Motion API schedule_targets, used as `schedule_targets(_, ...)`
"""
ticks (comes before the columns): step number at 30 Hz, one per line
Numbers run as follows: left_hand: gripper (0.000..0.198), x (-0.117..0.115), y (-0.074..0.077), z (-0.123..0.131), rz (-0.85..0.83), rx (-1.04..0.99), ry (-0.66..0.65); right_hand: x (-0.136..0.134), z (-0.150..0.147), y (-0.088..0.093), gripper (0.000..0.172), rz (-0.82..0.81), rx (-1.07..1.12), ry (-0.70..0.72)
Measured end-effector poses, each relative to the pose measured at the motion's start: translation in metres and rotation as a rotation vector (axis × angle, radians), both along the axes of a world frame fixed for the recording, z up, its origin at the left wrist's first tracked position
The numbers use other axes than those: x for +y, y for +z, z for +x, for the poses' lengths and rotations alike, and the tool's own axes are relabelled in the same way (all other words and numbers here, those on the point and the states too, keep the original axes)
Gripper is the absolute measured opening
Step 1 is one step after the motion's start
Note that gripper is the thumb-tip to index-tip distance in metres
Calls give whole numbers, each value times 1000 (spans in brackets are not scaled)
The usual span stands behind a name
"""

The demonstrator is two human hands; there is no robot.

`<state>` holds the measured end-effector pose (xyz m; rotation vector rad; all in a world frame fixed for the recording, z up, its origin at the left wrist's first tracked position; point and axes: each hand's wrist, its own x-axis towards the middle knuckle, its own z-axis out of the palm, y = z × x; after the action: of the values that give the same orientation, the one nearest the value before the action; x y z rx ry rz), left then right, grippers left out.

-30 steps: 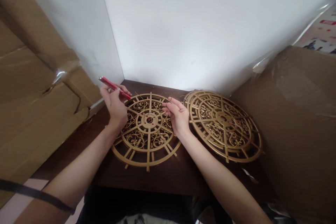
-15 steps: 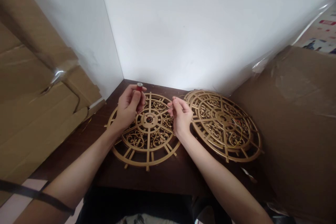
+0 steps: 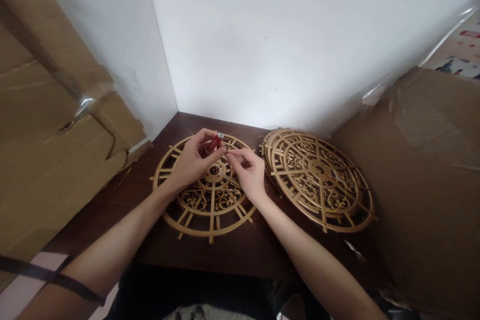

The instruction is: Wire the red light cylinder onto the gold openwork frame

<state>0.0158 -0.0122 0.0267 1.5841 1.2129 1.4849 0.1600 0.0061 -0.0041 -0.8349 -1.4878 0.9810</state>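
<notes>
My left hand (image 3: 195, 157) is closed around a small red cylinder with a silvery end (image 3: 215, 143), which tilts up between thumb and fingers. Close beside it, my right hand (image 3: 247, 167) makes a pinch, its fingertips meeting my left thumb. Whatever those right fingers hold, if anything, is too small to make out. Both hands are above a round, gold-coloured openwork frame (image 3: 211, 233) with spokes and scrollwork, lying flat on the dark brown table (image 3: 150, 245). The hands hide part of its upper half.
Similar gold frames (image 3: 324, 227) are stacked on the right, with a thin yellow strand (image 3: 345, 195) across them. A small pale object (image 3: 354, 250) lies near them. Cardboard boxes (image 3: 48, 155) (image 3: 423, 175) flank the table, and a white wall (image 3: 262, 50) rises behind.
My hands have come together over the frame. The left moved right and lower, tilting the red cylinder; the right moved left, so its fingertips meet the left thumb.
</notes>
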Motion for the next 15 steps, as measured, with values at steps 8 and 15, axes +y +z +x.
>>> schedule_targets(8,23,2,-5,-2,12,-4,-33,1,1,-2,13,75,-71,-19)
schedule_targets(15,23,4,-9,-3,51,10,-37,1,0,-2,16,25,-48,2)
